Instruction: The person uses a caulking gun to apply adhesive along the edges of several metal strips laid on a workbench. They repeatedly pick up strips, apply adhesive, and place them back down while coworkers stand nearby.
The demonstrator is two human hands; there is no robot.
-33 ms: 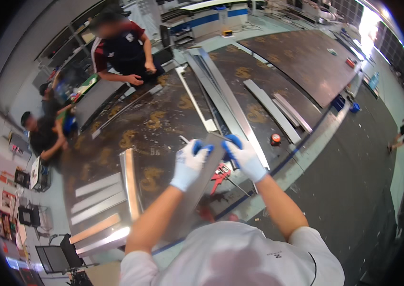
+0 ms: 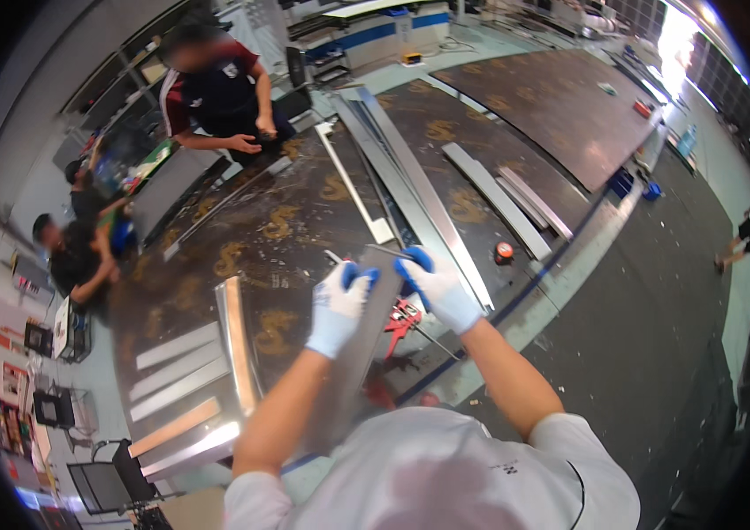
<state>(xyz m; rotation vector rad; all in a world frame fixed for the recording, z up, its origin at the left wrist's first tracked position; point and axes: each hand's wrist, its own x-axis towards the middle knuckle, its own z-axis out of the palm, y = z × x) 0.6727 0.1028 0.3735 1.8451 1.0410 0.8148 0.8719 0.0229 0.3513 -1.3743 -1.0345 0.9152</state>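
Note:
A long grey flat strip (image 2: 364, 331) slants from near my chest out over the dark table. My left hand (image 2: 338, 305), in a white glove with blue fingertips, is closed on its left edge. My right hand (image 2: 438, 287), gloved alike, is closed at the strip's far right corner, thumb and fingers pinched there. A thin dark edge or rod shows at that end, too small to name. A red clamp (image 2: 403, 322) with a metal bar lies on the table below my right hand.
Long metal profiles (image 2: 419, 194) lie ahead, with shorter strips (image 2: 182, 358) at left. A white L-shaped piece (image 2: 357, 190), an orange-black round object (image 2: 503, 253) and more profiles (image 2: 497, 201) rest on the dark table (image 2: 295, 256). A person (image 2: 220, 102) stands across it; others are at far left.
The view has shifted slightly, so the scene sits a little farther left. Both hands keep hold of the strip, with my right hand slightly closer to its far end.

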